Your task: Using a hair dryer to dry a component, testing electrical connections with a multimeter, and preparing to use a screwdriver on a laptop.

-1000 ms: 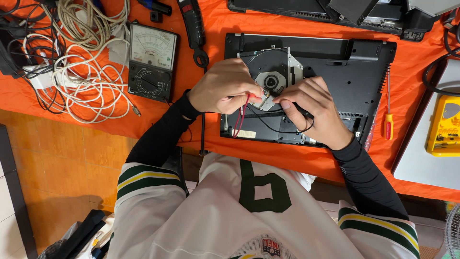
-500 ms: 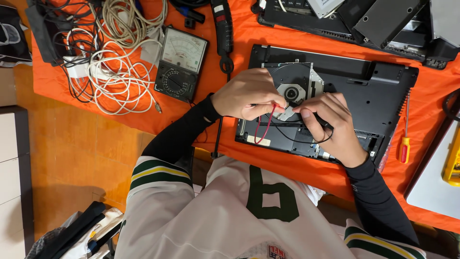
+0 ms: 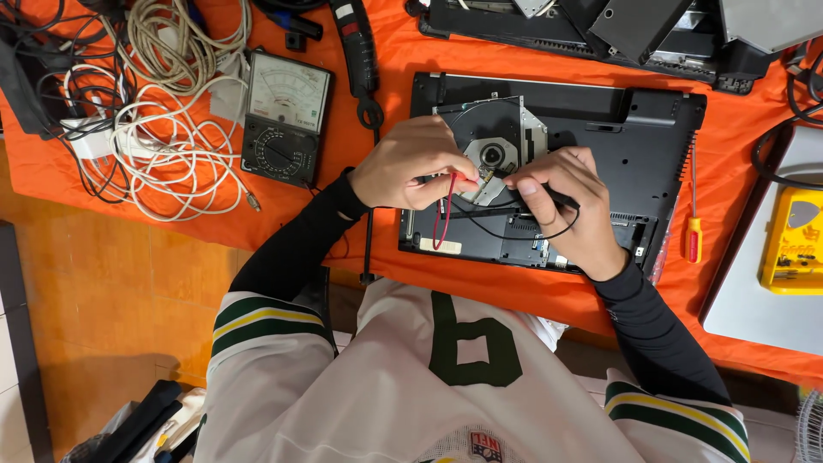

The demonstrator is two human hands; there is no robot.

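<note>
An opened black laptop (image 3: 600, 163) was laid upside down on the bench (image 3: 386, 214), which was covered with an orange cloth. A round disc drive (image 3: 497, 146) was seen in the upper left part of the laptop. The left hand (image 3: 411, 163) was closed around a red probe (image 3: 463, 177), and its tip was held at the lower edge of the disc drive. A red wire (image 3: 442, 214) was hanging from this hand over the laptop. The right hand (image 3: 566, 206) was closed around a black probe (image 3: 549, 199), just right of the drive, and a black wire (image 3: 514, 233) was curved below it across the laptop.

Left of the laptop, a black meter (image 3: 285, 116) with a dial was lying on the cloth, and further left a heap of white cables (image 3: 163, 137) was seen. Right of the laptop, a screwdriver (image 3: 693, 219) with an orange handle was placed, and far right a yellow meter (image 3: 793, 240) was resting on a grey board (image 3: 754, 317). Above the laptop, other dark computer parts (image 3: 600, 30) were stacked.
</note>
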